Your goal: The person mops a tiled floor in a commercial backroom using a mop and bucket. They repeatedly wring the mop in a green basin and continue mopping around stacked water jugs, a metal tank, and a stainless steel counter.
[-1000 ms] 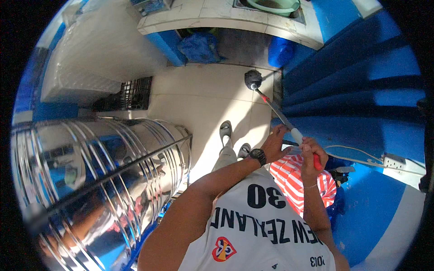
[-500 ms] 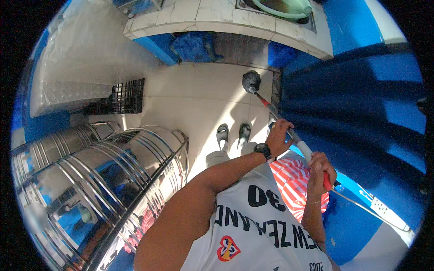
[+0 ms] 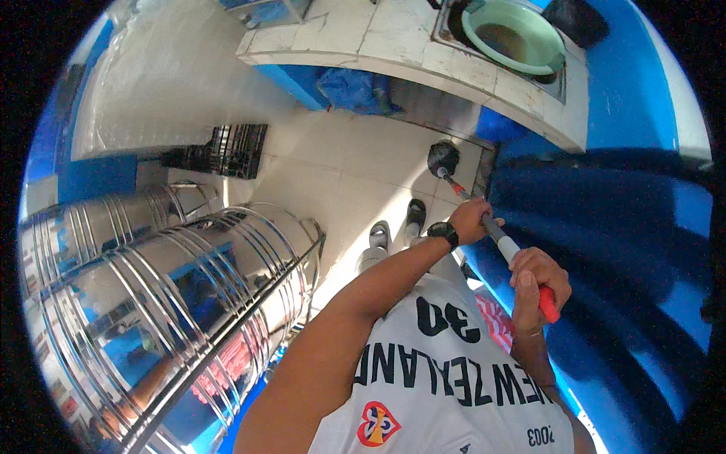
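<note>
A long-handled brush with a round, dark, fuzzy head [image 3: 444, 158] slants across the right of the view. Its head rests on the pale tiled floor near the far right corner. My left hand [image 3: 473, 220], below a black wristwatch [image 3: 443, 235], is wrapped round the grey and white pole [image 3: 505, 244] partway down. Closer to me, my right hand [image 3: 540, 281] closes round the upper end, just beside the red end grip [image 3: 548, 303]. Both hands hold the same pole.
A chrome wire rack [image 3: 189, 303] stands to my left. Beyond it are a black crate [image 3: 236, 151] and a plastic-wrapped bulky item [image 3: 178, 91]. Ahead runs a tiled counter [image 3: 340, 38] carrying a green basin [image 3: 514, 34]. A blue wall [image 3: 628, 250] borders my right.
The view has shifted, showing more of the counter and basin. My right foot now stands ahead of my left. Both hands keep hold of the brush pole.
</note>
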